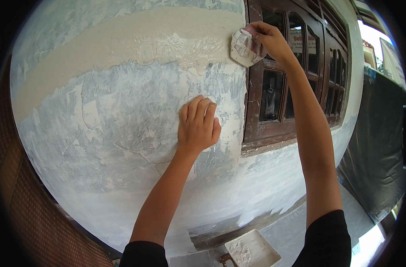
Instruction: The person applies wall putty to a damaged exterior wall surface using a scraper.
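Note:
My right hand (270,39) is closed on a flat, putty-smeared spreader (246,50), pinched between thumb and fingers. The spreader is held up at the wall's edge by the brown window frame (253,107), at the end of a wet cream band of putty (136,40). Lower down, my left hand (197,124) rests against the wall (127,111), fingers a little bent and thumb apart, with nothing visible in it. Around it the surface is patchy grey-white with trowel marks.
A white tub (266,261) with putty in it stands on the grey tiled floor (283,231), a brown-handled tool (226,259) at its side. Black sheeting (372,147) hangs at the right. A brown woven panel (47,222) lies along the left.

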